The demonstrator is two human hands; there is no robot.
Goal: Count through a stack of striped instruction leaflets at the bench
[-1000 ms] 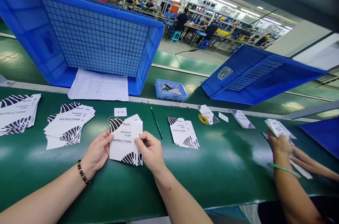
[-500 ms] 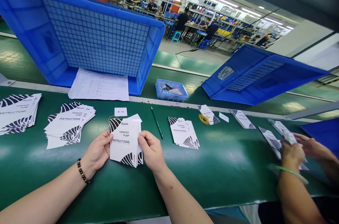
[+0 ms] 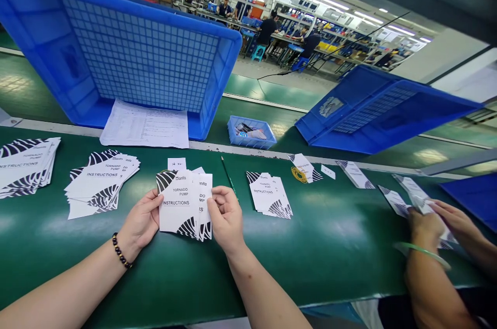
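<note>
A small fanned stack of instruction leaflets (image 3: pixel 179 217), white with black stripes and printed "Tornado Pump Instructions", is held up in front of me. My left hand (image 3: pixel 144 217) grips its left edge between thumb and fingers. On the other side, my right hand (image 3: pixel 225 216) pinches the rear leaflets, which stick out to the right of the front one. Behind the stack lie a small white card (image 3: pixel 176 163) with handwriting and a green pencil (image 3: pixel 229 176). Piles of the same leaflets rest to the left (image 3: pixel 103 176) and right (image 3: pixel 268 194).
A large blue crate (image 3: pixel 147 49) stands tilted at the back, with printed sheets (image 3: pixel 147 124) at its lower edge. Beyond the table edge sits a small blue tray (image 3: pixel 252 133). Yellow rubber bands (image 3: pixel 298 174) lie rightward. A co-worker's hands (image 3: pixel 430 223) handle leaflets at far right.
My right hand has shifted slightly right and up, pulling the rear leaflets out, so the stack is fanned wider. The co-worker's hands have moved a little.
</note>
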